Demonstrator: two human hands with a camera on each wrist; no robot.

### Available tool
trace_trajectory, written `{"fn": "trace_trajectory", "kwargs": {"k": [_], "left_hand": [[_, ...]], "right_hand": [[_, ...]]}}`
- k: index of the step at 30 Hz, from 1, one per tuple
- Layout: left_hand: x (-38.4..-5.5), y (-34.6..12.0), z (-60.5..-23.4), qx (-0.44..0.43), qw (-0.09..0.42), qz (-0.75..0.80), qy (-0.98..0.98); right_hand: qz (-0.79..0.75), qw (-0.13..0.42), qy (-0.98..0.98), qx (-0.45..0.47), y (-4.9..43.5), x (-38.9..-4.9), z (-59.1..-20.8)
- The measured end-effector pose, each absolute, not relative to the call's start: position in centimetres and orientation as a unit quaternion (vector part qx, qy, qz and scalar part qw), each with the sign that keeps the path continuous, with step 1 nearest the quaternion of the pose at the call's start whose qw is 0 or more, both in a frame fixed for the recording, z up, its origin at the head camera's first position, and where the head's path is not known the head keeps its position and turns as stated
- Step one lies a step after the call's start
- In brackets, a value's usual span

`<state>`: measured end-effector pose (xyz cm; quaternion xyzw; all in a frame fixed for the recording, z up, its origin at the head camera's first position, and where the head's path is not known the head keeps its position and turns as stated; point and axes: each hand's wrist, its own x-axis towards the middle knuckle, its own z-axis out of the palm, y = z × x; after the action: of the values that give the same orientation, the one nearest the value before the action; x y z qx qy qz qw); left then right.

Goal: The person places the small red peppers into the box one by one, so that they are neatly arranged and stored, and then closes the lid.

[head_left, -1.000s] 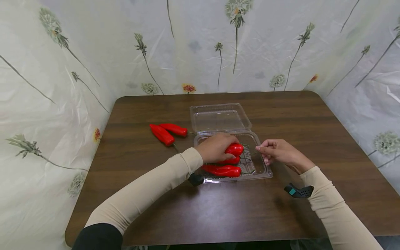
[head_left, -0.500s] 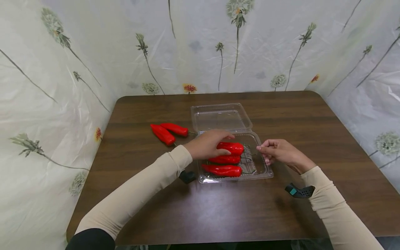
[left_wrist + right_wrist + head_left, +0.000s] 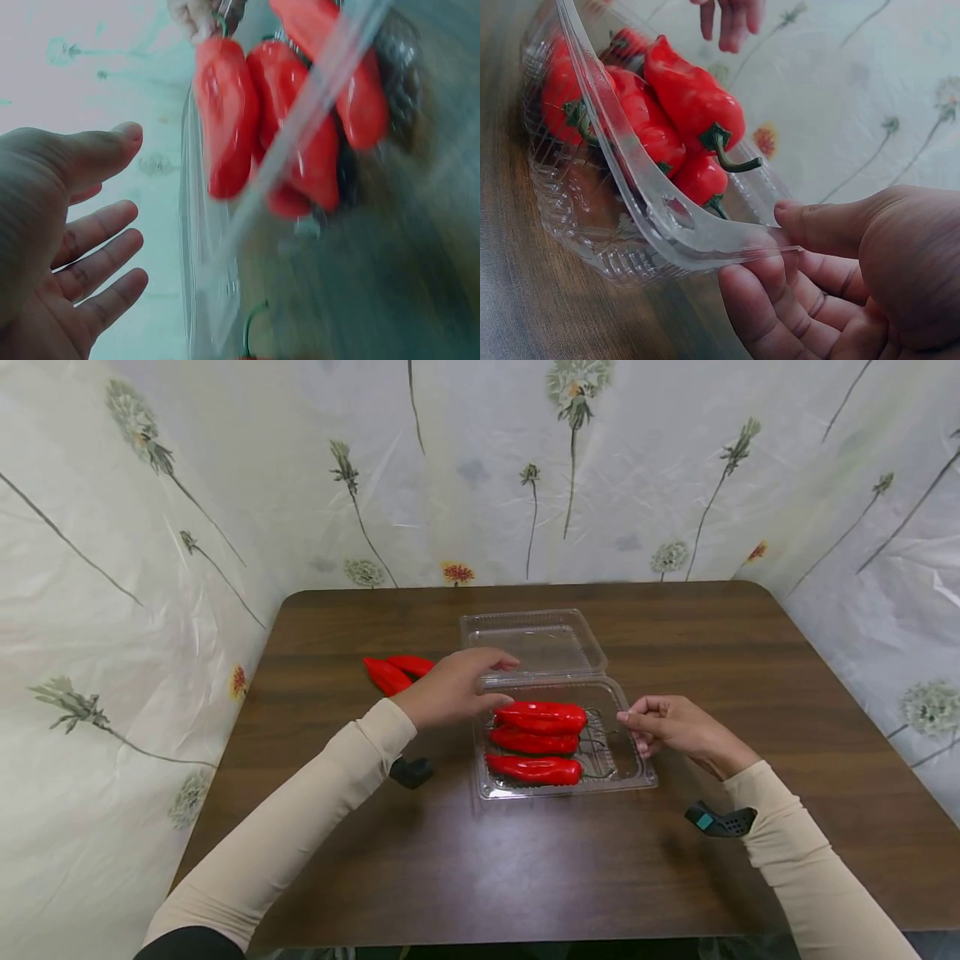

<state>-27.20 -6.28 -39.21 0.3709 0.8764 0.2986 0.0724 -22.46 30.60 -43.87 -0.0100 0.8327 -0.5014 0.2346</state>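
A clear plastic clamshell container (image 3: 637, 772) lies with its lid folded back, and several red peppers (image 3: 534, 769) with green stems rest inside. My right hand (image 3: 678, 731) pinches the right rim between thumb and fingers; the right wrist view shows the thumb (image 3: 825, 229) on top of the corner. My left hand (image 3: 453, 689) is over the container's left side, its fingers apart and holding nothing. In the left wrist view its palm and fingers (image 3: 101, 255) are seen away from the peppers.
Two more red peppers (image 3: 386, 677) lie on the wooden table (image 3: 480, 877) left of the container, partly behind the left hand. The transparent lid (image 3: 532, 643) lies flat toward the back. A flower-patterned sheet (image 3: 465, 485) hangs behind the table.
My left hand has let go of the uppermost pepper in the container and moved left, toward the two loose peppers. The right hand has stayed on the rim.
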Motion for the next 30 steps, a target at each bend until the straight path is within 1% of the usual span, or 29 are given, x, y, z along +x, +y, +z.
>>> {"fn": "trace_trajectory", "kwargs": {"k": [8, 19, 30], "left_hand": [[-28.2, -9.9, -40.0, 0.342, 0.053, 0.285, 0.894], [-29.5, -15.0, -42.1, 0.319, 0.049, 0.245, 0.914], [-29.8, -17.9, -42.9, 0.295, 0.057, 0.170, 0.939]], "right_hand": [[-0.498, 0.229, 0.836, -0.017, 30.8, -22.5, -43.9], [-0.499, 0.232, 0.835, -0.017, 30.6, -22.5, -43.9], [-0.500, 0.234, 0.834, -0.019, 30.6, -22.5, -44.0]]}}
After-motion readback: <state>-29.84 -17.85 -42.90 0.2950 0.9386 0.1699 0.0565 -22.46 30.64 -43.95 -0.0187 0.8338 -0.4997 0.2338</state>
